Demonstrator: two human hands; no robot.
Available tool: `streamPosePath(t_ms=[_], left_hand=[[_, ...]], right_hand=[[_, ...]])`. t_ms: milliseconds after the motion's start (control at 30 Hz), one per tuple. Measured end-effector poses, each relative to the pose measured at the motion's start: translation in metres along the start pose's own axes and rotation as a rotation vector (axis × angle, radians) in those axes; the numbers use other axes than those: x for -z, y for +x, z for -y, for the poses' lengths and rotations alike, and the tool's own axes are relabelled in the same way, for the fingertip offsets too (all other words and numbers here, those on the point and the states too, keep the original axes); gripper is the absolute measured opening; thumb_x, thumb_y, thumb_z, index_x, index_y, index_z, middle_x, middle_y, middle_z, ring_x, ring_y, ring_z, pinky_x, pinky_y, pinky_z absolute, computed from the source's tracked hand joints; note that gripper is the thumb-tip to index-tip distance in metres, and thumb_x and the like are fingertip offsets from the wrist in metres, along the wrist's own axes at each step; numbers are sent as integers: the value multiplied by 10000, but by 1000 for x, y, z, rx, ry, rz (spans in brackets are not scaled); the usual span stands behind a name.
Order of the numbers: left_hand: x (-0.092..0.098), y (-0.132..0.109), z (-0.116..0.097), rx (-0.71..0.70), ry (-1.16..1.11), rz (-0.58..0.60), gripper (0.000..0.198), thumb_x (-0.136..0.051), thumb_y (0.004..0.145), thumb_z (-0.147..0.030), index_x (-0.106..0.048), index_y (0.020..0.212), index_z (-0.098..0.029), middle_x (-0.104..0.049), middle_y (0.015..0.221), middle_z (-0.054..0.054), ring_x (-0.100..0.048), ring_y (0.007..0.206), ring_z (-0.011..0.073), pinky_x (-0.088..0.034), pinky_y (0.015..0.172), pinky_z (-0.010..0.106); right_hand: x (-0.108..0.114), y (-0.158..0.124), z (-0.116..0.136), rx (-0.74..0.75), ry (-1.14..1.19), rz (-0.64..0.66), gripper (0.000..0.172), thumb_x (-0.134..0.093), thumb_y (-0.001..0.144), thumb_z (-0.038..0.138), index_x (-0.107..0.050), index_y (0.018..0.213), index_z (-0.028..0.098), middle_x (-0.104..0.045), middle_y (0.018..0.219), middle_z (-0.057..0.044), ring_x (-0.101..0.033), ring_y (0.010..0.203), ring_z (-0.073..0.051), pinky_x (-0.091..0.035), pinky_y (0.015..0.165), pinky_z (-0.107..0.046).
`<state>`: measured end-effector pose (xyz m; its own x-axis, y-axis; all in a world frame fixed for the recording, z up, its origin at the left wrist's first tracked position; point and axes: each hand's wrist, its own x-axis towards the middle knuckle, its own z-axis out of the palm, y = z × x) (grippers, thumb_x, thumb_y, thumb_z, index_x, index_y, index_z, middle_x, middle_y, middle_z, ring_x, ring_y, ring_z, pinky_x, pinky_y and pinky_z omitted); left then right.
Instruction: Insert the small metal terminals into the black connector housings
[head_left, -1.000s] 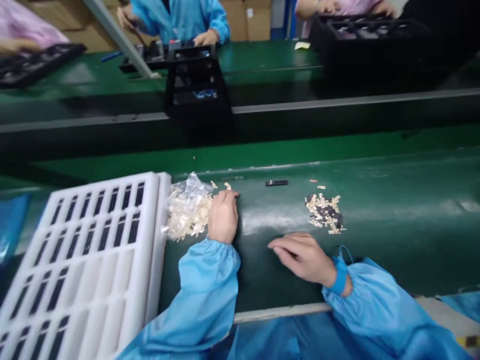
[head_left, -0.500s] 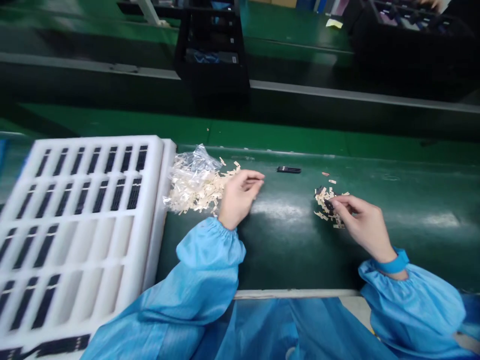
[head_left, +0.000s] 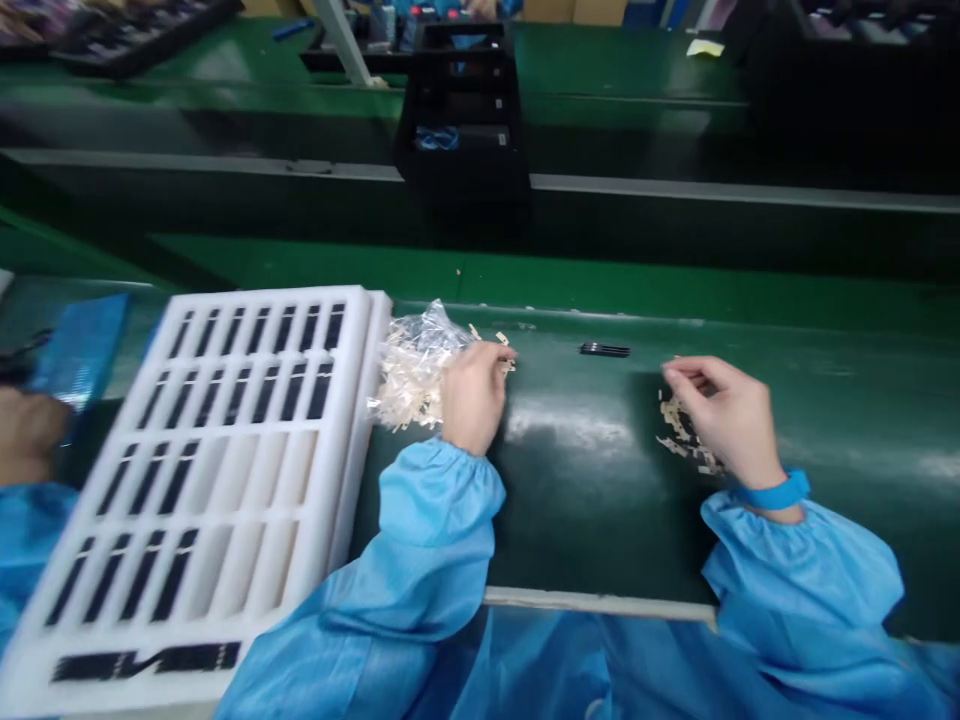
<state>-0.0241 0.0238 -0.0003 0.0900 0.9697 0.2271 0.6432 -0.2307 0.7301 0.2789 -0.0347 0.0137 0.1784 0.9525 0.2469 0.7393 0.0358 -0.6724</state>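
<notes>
My left hand (head_left: 474, 398) is at the right edge of a heap of small cream-coloured flat pieces (head_left: 405, 392), partly under a clear plastic bag (head_left: 433, 325). Its fingers are closed together; whatever lies between the tips is hidden. Over a smaller pile of cream and dark pieces (head_left: 677, 415), my right hand (head_left: 729, 418) makes a pinch with thumb and forefinger. I cannot make out what, if anything, is in that pinch. Between the hands and further back lies a short stack of thin black strips (head_left: 604, 349).
On the left stands a white foam tray (head_left: 343, 450) with black strips in many of its slots. Another person's hand (head_left: 28, 430) shows at the far left, near a blue sheet (head_left: 84, 345). A black bin (head_left: 465, 160) stands beyond the green bench (head_left: 585, 530).
The view has swung left, bringing the other person's hand into sight. My right fingertips have lifted off the small pile, and my left hand has drawn closer to the cream heap.
</notes>
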Motion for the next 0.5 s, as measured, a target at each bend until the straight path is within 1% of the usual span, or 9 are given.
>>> streamPosePath(t_ms=[67,100,167,200,300,367,400,433,500], left_hand=[[4,1,5,-49,224,-5,324,-445,881,-56,-720,1000,-181,-730,1053,112,-659,1046,276,-486,1041,483],[4,1,6,-75,292,-1,333,-441,877,-49,-715,1007,-185,-734,1053,106,-659,1049,280,-451,1090,507],[-1,-2,6,-134,352,3,337,-430,889,-51,-703,1025,-195,-737,1073,92,-657,1061,273,-409,1145,506],[-3,-4,6,-166,354,6,341,-418,898,-54,-698,1035,-195,-735,1092,91,-654,1070,268,-420,1138,485],[-8,-7,1,-265,321,25,359,-383,920,-71,-693,1063,-182,-723,1152,115,-640,1094,268,-503,1015,414],[-7,-8,-2,-321,301,29,335,-400,929,-111,-698,1050,-203,-726,1147,111,-647,1068,276,-509,988,422],[-7,-8,-2,-342,274,40,302,-424,938,-155,-700,1041,-222,-730,1123,104,-655,1044,280,-515,972,427],[-7,-8,-2,-349,233,48,259,-456,942,-211,-701,1020,-244,-734,1088,93,-660,1015,288,-521,963,440],[-12,-5,5,-297,131,67,163,-554,916,-352,-699,982,-314,-736,1049,47,-653,1039,321,-499,1025,507]], right_hand=[[23,3,-22,-79,-123,3,172,-691,883,358,-778,906,211,-738,825,-40,-623,645,-162,-479,627,-299],[31,5,-32,-94,-170,36,155,-694,865,339,-780,890,211,-726,809,-37,-617,636,-161,-464,619,-300],[37,7,-44,-79,-206,116,128,-693,845,295,-782,882,211,-710,815,-35,-615,647,-160,-454,627,-300],[36,8,-46,-59,-201,159,119,-692,845,275,-781,891,211,-707,833,-36,-618,665,-160,-459,644,-301],[25,7,-39,-14,-182,251,100,-684,870,217,-762,932,203,-698,895,-42,-637,755,-169,-489,735,-309],[19,5,-27,-14,-191,270,111,-674,893,174,-734,986,174,-689,976,-75,-665,888,-189,-512,832,-325],[17,3,-21,-12,-223,271,96,-696,895,187,-722,986,169,-687,1006,-86,-666,972,-202,-514,876,-329],[15,2,-15,-11,-264,265,130,-738,889,235,-711,1000,171,-687,1038,-90,-658,1055,-210,-511,921,-325],[12,0,-8,-19,-369,247,277,-794,865,331,-689,1065,170,-677,1133,-111,-637,1128,-230,-507,962,-338]])
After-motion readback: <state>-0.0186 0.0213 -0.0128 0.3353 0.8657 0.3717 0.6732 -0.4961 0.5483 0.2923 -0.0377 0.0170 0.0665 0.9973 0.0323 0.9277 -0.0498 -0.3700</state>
